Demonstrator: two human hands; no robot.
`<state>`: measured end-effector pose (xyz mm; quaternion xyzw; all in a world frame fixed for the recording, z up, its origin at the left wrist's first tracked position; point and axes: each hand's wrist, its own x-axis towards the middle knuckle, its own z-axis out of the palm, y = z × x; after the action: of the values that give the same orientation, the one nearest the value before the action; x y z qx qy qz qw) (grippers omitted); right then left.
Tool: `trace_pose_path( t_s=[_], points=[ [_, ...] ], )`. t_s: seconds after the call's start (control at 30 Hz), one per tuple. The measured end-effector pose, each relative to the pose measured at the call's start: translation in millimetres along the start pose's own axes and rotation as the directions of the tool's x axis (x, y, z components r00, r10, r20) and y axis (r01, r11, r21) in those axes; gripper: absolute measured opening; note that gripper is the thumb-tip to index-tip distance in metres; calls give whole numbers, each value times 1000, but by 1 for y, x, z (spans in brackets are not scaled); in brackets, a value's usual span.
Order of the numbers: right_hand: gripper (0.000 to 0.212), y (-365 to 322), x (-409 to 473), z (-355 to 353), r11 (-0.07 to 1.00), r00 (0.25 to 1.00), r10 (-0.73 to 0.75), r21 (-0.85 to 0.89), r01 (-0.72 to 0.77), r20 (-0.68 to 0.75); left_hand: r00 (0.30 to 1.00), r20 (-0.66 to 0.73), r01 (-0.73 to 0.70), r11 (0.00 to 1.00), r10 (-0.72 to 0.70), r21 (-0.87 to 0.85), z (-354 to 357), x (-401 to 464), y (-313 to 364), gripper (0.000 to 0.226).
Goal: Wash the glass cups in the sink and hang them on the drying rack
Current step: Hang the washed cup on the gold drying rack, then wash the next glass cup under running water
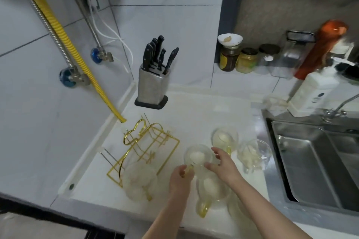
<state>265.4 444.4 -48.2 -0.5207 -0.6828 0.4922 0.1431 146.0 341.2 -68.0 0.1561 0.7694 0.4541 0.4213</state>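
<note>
Home kitchen: tiled walls, knife block (pixel 153 75), steel sink (pixel 310 161).

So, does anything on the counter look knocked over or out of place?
Nothing is clearly spilled or broken. One glass cup sits at the near end of the gold drying rack, too blurred to tell if it hangs there. The left hand pinches a cup's yellow handle; the right hand touches it.
</note>
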Motion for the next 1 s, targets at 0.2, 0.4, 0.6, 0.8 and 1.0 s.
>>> trace_pose_path(
  t_s=[0.2, 0.4, 0.6, 0.8, 1.0],
  points=[
    [90, 2, 20, -2, 998, 978, 29, -59, -17, 205, 999, -52, -3, 999, 5, 41, 8, 12, -2, 7],
    [93, 0, 31, -2, 1000, 981, -1, 11, -1, 196, 996, -69, -55, 998, 52, -38, 4, 22, 8, 7],
    [91, -21, 20, -16, 977, 989, -140, 172, 130, 48, 973, -15, -230, 961, 230, -154, -12, 12, 48, 11],
    [75, -28, -16, -46, 929, 971, -195, 292, 228, -136, 948, 103, -269, 932, 301, -242, -8, -10, 75, 17],
    [74, -6, -70, -81, 892, 962, -133, 394, 222, -239, 906, 290, -245, 940, 309, -238, 26, -40, 78, 13]
  ],
)
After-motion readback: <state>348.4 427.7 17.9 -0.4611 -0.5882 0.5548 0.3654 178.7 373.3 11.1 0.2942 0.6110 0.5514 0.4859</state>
